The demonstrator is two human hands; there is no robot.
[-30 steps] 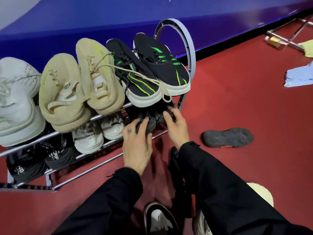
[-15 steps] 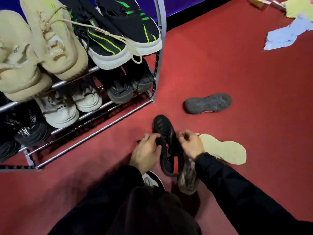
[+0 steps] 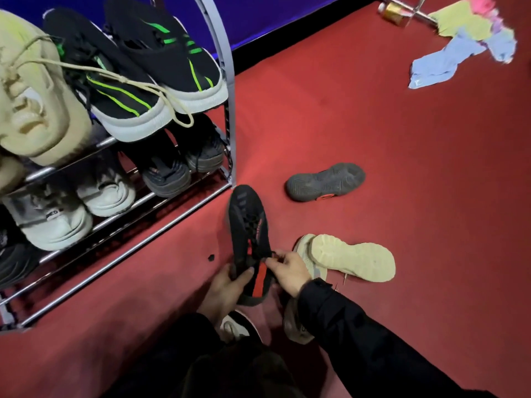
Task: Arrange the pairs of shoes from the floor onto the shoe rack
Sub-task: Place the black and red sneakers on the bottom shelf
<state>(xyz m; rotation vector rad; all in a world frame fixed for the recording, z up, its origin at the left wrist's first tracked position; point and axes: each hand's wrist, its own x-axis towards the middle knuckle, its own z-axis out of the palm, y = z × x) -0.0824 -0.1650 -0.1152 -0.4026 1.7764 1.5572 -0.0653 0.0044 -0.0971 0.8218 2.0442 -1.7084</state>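
Head view: both hands [image 3: 258, 280] grip a black shoe [image 3: 250, 225]; rack [image 3: 227, 81] sneaker label unreadable.

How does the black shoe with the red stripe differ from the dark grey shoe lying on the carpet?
The black shoe with the red stripe is held off the floor by both hands, left hand and right hand; the dark grey shoe lies untouched on the red carpet. The held shoe shows its laced upper; the grey one shows its sole. Neither is on the shoe rack yet.
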